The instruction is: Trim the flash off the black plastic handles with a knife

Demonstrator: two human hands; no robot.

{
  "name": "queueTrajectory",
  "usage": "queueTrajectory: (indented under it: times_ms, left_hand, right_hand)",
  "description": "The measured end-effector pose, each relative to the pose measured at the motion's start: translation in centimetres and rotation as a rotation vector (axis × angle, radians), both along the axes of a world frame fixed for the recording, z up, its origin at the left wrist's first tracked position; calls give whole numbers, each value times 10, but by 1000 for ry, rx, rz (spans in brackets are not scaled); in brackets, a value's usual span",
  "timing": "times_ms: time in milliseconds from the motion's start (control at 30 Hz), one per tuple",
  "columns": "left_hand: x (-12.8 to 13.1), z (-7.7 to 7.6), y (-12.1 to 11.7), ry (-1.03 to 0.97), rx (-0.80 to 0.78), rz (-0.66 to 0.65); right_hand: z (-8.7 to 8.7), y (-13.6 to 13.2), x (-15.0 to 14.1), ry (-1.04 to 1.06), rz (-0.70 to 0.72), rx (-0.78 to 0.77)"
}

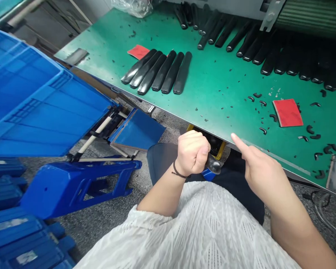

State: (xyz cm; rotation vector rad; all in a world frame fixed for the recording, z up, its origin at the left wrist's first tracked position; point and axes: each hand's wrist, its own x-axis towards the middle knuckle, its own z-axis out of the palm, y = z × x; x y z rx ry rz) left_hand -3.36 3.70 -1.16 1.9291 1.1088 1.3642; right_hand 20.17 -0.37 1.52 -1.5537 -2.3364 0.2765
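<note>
Two hands here: your left hand [192,153] clamps a black handle [213,164]; your right hand [261,168] extends its forefinger, holding nothing visible, beside the green counter [221,82].

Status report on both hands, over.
Left hand fisted around glossy black moulded piece. Right hand pointing at green mat edge. Tilted blue plastic crate at left.

Factory workshop, small-parts production floor. Evidence: green anti-static bench mat [224,82], batches of black moulded handles [156,73] laid out in rows, black offcuts [315,136] scattered around, blue plastic crates [30,101] stacked on a speckled grey floor [81,224].
</note>
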Motion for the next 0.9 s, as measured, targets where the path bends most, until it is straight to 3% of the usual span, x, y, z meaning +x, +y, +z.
queueTrajectory:
  times_ms: [100, 233, 300, 533, 700, 900]
  left_hand:
    - [-2, -1, 0, -43, -75, -48]
    - [0, 2, 1, -24, -98, -118]
    - [2, 4, 2, -10, -93, -135]
    - [2, 10, 2, 70, -2, -197]
    - [2, 10, 2, 61, -48, -159]
    - [10, 6, -3, -98, -133, -67]
  right_hand:
    - [8, 3, 6, -17, 46, 51]
    - [32, 3, -3, 224, 339, -26]
    - [39, 5, -11, 292, 412, -56]
    - [38, 12, -27, 200, 451, -46]
    - [38, 12, -26, 129, 434, 107]
    - [29, 2, -28, 59, 302, 369]
